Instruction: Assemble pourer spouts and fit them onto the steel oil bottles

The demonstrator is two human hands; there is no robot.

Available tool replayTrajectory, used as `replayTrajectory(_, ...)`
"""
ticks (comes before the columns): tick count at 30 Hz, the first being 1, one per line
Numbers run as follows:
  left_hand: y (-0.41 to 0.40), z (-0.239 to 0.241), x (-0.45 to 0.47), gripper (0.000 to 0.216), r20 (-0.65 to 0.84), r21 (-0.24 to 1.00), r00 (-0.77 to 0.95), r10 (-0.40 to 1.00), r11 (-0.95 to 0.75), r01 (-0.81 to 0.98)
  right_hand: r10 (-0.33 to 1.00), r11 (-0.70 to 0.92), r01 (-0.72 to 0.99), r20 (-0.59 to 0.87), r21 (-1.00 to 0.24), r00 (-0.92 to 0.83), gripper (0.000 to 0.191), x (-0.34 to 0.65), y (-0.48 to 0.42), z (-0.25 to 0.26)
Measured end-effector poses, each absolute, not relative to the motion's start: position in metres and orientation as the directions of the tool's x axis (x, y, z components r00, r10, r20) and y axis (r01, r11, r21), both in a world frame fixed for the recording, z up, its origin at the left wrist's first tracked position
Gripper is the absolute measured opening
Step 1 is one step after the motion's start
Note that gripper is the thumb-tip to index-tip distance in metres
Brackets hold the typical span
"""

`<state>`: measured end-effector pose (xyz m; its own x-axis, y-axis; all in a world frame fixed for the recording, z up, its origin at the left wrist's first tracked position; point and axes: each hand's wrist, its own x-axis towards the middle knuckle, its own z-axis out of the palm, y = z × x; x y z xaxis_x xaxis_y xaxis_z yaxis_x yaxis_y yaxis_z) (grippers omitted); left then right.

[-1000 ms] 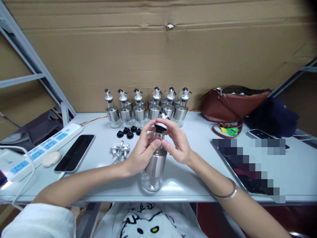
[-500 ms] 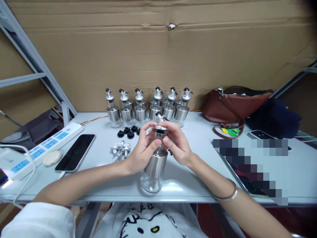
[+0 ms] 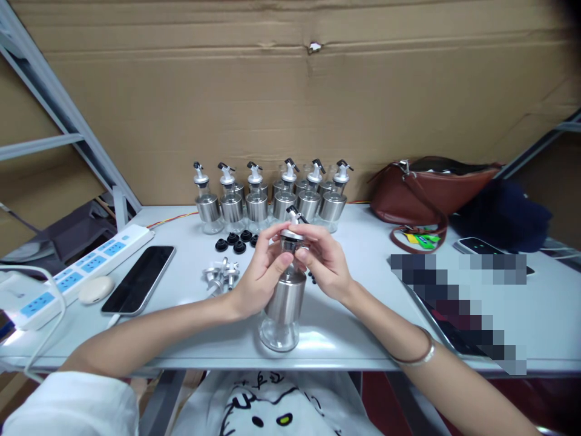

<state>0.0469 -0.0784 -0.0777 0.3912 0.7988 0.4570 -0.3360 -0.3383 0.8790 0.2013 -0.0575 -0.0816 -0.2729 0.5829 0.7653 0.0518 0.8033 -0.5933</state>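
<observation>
Silver-banded clear bottle, black stoppers, brown bag

Reaching across the near edge of the desk with left forearm and right forearm, slanted inward toward its middle. Cupping left hand and right hand face to face in a grasp, index fingers arched high with tips nearly meeting, thumbs lower and angled inward.

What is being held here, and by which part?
The left hand and right hand hold a bottle around its neck and spout cap.
</observation>
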Motion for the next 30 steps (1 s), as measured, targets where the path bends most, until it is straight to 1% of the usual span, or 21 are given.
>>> replayTrajectory(7, -0.0786, -0.0785, 0.0484, 0.032, 0.468, 0.866, 0.379, 0.799, -0.328, -0.378, 0.604, 0.780, 0.013, 0.748, -0.625, -0.276, 0.028, 0.2016, -0.0576, -0.0818)
replayTrajectory(15, -0.0772, -0.0798, 0.0481, 0.030, 0.461, 0.870, 0.386, 0.799, -0.323, -0.372, 0.569, 0.810, 0.004, 0.783, -0.587, -0.249, 0.022, 0.2005, -0.0597, -0.0747)
replayTrajectory(21, -0.0756, -0.0801, 0.0463, 0.029, 0.449, 0.877, 0.399, 0.800, -0.308, -0.370, 0.595, 0.794, 0.025, 0.767, -0.608, -0.241, 0.020, 0.2009, -0.0604, -0.0744)
replayTrajectory(30, -0.0747, -0.0771, 0.0466, 0.029, 0.439, 0.883, 0.400, 0.805, -0.305, -0.357, 0.642, 0.746, -0.046, 0.736, -0.664, -0.216, 0.017, 0.1990, -0.0595, -0.0753)
